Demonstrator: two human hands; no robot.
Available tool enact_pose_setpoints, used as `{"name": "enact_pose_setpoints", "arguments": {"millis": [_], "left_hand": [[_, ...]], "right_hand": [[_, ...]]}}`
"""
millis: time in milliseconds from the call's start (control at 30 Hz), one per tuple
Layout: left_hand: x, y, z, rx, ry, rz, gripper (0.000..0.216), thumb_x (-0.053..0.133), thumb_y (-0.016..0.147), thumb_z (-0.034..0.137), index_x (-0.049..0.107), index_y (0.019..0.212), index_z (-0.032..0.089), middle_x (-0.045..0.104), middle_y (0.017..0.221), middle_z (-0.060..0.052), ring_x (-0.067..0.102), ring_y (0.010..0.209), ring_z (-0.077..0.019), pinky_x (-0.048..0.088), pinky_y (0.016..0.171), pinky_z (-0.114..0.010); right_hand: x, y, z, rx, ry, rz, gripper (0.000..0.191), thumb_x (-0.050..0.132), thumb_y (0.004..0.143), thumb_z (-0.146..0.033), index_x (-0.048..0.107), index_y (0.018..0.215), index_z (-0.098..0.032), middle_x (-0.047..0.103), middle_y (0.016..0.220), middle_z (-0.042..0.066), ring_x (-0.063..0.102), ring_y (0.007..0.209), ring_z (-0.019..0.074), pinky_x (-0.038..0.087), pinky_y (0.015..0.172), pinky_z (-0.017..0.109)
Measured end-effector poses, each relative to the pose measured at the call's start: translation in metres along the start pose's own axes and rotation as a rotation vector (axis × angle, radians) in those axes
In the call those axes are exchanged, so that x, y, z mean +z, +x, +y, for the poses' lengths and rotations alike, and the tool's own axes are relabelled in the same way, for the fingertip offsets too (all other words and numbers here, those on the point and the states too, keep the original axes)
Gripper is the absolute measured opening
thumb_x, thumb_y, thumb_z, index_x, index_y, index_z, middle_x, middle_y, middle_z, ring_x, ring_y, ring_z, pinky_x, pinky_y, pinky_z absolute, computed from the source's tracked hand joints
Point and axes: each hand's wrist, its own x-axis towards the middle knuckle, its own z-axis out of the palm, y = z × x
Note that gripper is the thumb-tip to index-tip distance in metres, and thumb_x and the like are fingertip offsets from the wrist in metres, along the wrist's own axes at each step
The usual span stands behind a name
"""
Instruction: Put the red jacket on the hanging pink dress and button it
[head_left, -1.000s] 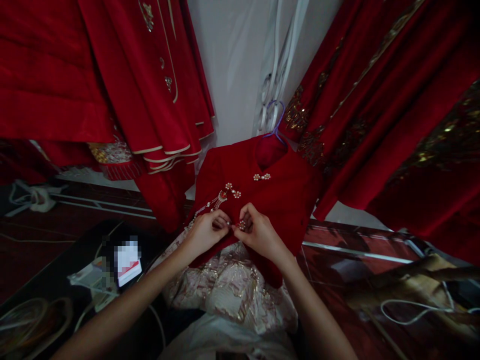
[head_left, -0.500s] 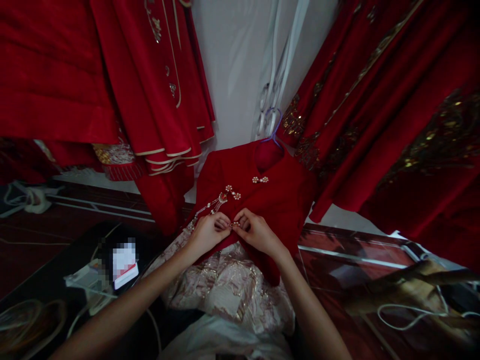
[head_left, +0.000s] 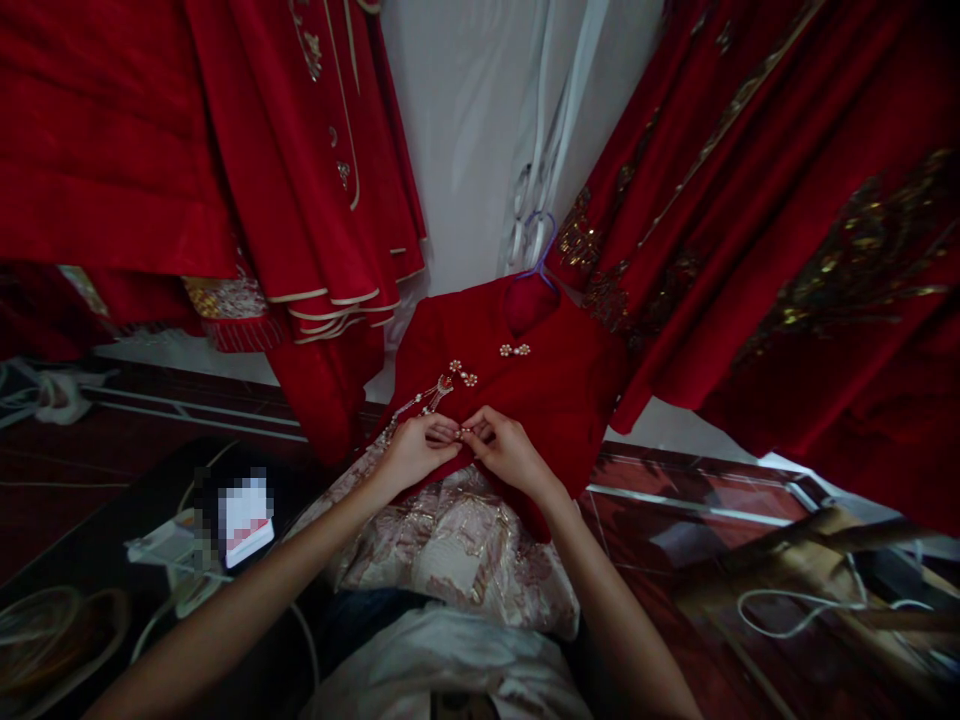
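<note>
Centrally, a red cloth garment (head_left: 562, 400) is held at its lower front between two bare hands.
The garment has an opening at the neck, a flower-ended pearl clasp (head_left: 514, 350) below it, and a second, slanting pearl clasp (head_left: 463, 374) beside a beaded tassel ornament (head_left: 444, 389). A thin purple hanger (head_left: 541, 266) stands at the neckline; pale brocade cloth with gold thread (head_left: 450, 545) lies beneath the hem. A grey-white wall (head_left: 457, 120) rises behind, flanked by gold-trimmed red garments (head_left: 277, 200); a black tabletop (head_left: 82, 555) is at left, a dark red tiled floor (head_left: 630, 530) at right. A small beaded fastening (head_left: 463, 433), mostly hidden, lies between the nearly meeting fingertips: the left hand (head_left: 412, 450) and the right hand (head_left: 506, 450) each pinch it.
</note>
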Motion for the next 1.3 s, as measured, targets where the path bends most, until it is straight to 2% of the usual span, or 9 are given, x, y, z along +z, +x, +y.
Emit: {"name": "enact_pose_setpoints", "arguments": {"millis": [167, 300, 533, 833, 933, 1033, 1167, 1300], "left_hand": [[0.005, 0.003, -0.008, 0.014, 0.011, 0.041, 0.019, 0.069, 0.073, 0.028, 0.068, 0.085, 0.014, 0.072, 0.082, -0.007, 0.069, 0.075, -0.0158, 0.058, 0.072, -0.030], [0.005, 0.008, -0.015, 0.024, 0.034, 0.065, 0.016, 0.067, 0.074, 0.025, 0.069, 0.084, 0.014, 0.073, 0.082, -0.007, 0.069, 0.073, -0.0155, 0.058, 0.071, -0.029], [-0.006, 0.013, -0.011, -0.032, 0.071, -0.037, 0.015, 0.066, 0.070, 0.015, 0.071, 0.084, 0.013, 0.074, 0.081, -0.006, 0.069, 0.073, -0.0152, 0.057, 0.074, -0.028], [-0.010, 0.008, -0.013, 0.097, 0.202, -0.056, 0.017, 0.063, 0.077, 0.020, 0.072, 0.092, 0.017, 0.072, 0.089, -0.004, 0.067, 0.078, -0.0139, 0.056, 0.072, -0.025], [-0.015, 0.009, -0.006, 0.128, 0.264, -0.096, 0.014, 0.062, 0.079, 0.020, 0.068, 0.091, 0.018, 0.069, 0.084, -0.002, 0.065, 0.075, -0.0126, 0.055, 0.069, -0.025], [-0.024, 0.009, 0.005, 0.203, 0.387, -0.091, 0.014, 0.065, 0.077, 0.022, 0.064, 0.090, 0.019, 0.065, 0.086, -0.001, 0.062, 0.076, -0.0125, 0.054, 0.068, -0.025], [-0.031, 0.007, 0.015, 0.245, 0.484, -0.111, 0.019, 0.069, 0.075, 0.028, 0.063, 0.091, 0.022, 0.060, 0.093, -0.001, 0.059, 0.079, -0.0129, 0.053, 0.069, -0.026], [-0.027, 0.006, 0.012, 0.253, 0.450, -0.104, 0.017, 0.063, 0.083, 0.036, 0.065, 0.093, 0.023, 0.059, 0.094, -0.001, 0.060, 0.079, -0.0127, 0.054, 0.069, -0.028]], "right_hand": [[0.002, 0.003, 0.003, -0.018, -0.051, 0.028, 0.007, 0.051, 0.088, -0.022, 0.057, 0.090, -0.018, 0.063, 0.078, 0.002, 0.059, 0.069, 0.0119, 0.045, 0.065, 0.023], [0.005, 0.006, 0.008, -0.019, -0.081, 0.039, 0.006, 0.051, 0.087, -0.020, 0.057, 0.089, -0.019, 0.062, 0.077, 0.001, 0.058, 0.070, 0.0124, 0.045, 0.065, 0.023], [0.005, 0.008, 0.013, -0.026, -0.067, 0.012, 0.007, 0.051, 0.087, -0.020, 0.056, 0.091, -0.019, 0.059, 0.076, 0.001, 0.055, 0.068, 0.0118, 0.043, 0.064, 0.023], [0.003, 0.006, 0.007, -0.015, -0.075, -0.005, 0.006, 0.053, 0.087, -0.022, 0.057, 0.092, -0.019, 0.060, 0.075, 0.000, 0.055, 0.066, 0.0111, 0.045, 0.063, 0.023], [-0.010, 0.004, 0.005, 0.033, -0.013, -0.106, 0.015, 0.048, 0.091, -0.023, 0.059, 0.099, -0.018, 0.064, 0.081, 0.002, 0.060, 0.069, 0.0112, 0.049, 0.066, 0.025], [-0.037, -0.001, -0.002, 0.083, 0.067, -0.254, 0.026, 0.040, 0.095, -0.025, 0.061, 0.111, -0.020, 0.068, 0.097, 0.006, 0.066, 0.083, 0.0131, 0.053, 0.073, 0.028], [-0.073, -0.009, -0.017, 0.060, -0.011, -0.217, 0.027, 0.046, 0.095, -0.032, 0.062, 0.114, -0.023, 0.068, 0.113, 0.006, 0.065, 0.100, 0.0160, 0.052, 0.088, 0.034], [-0.083, -0.013, -0.023, 0.067, 0.027, -0.227, 0.029, 0.046, 0.095, -0.035, 0.060, 0.116, -0.022, 0.068, 0.112, 0.006, 0.065, 0.100, 0.0155, 0.054, 0.088, 0.033]]}}
